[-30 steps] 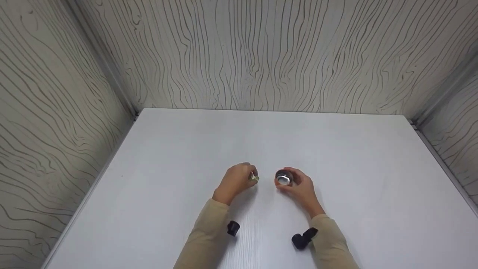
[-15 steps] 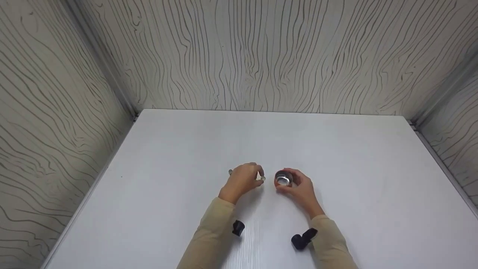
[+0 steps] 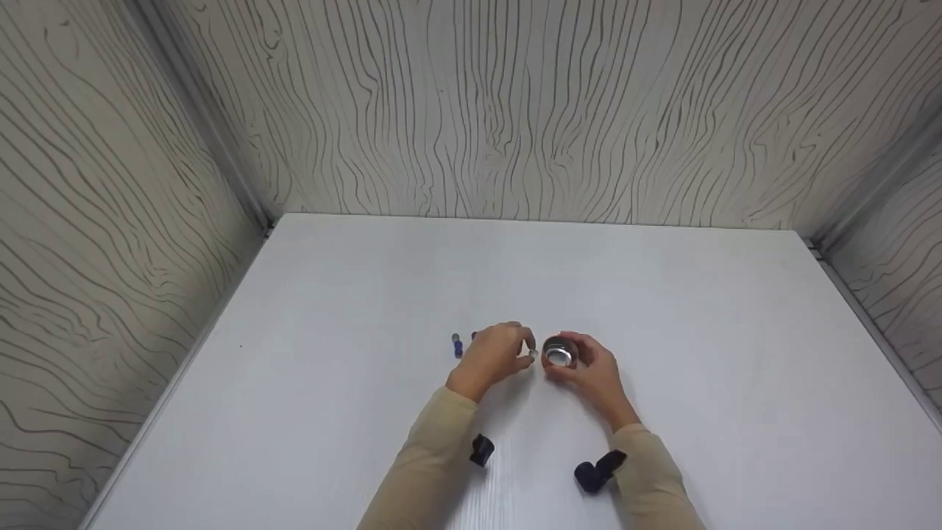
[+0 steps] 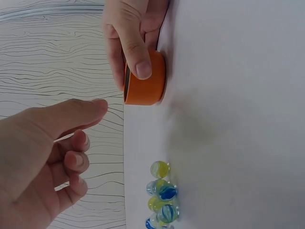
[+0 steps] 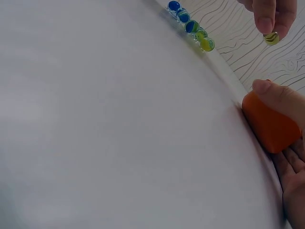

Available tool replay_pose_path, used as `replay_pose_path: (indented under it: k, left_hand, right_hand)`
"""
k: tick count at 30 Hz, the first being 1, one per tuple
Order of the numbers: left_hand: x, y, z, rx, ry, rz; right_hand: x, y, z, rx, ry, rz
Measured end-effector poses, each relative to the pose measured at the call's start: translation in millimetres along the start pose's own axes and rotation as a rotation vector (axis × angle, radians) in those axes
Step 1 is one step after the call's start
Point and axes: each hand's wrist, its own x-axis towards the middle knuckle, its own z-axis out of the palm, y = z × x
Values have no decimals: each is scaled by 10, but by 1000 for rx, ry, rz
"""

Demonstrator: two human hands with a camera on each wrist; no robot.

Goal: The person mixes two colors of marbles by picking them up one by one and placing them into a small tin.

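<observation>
Here's the left hand (image 3: 494, 356), fingers pinching one marble (image 5: 272, 39) off the worktop (image 3: 662, 309), just left of the orange cup (image 4: 155, 89), a gap between! Right hand (image 3: 599, 374) on the far side, fingers gripping that cup, which looks upright. From the left again: loose marbles (image 5: 192, 26), clear glass, blue and yellow swirls; pinched one yellow-streaked, round; cup matte outside, shiny metallic inside.
</observation>
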Motion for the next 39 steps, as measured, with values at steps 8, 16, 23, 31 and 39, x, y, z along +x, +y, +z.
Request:
replay_pose_path:
  k: [8, 16, 23, 31, 39]
  left_hand:
    - [59, 73, 38, 31, -2, 38]
    - [93, 97, 78, 101, 37, 95]
    - [166, 124, 119, 107, 44, 109]
    - [237, 131, 193, 118, 17, 76]
    - [226, 134, 208, 109, 7, 51]
  right_hand:
    - [-8, -14, -3, 22, 6, -32]
    - [-11, 1, 6, 18, 4, -43]
    - [-12, -16, -13, 24, -6, -43]
    - [5, -16, -1, -16, 0, -19]
    - [-16, -39, -21, -24, -6, -21]
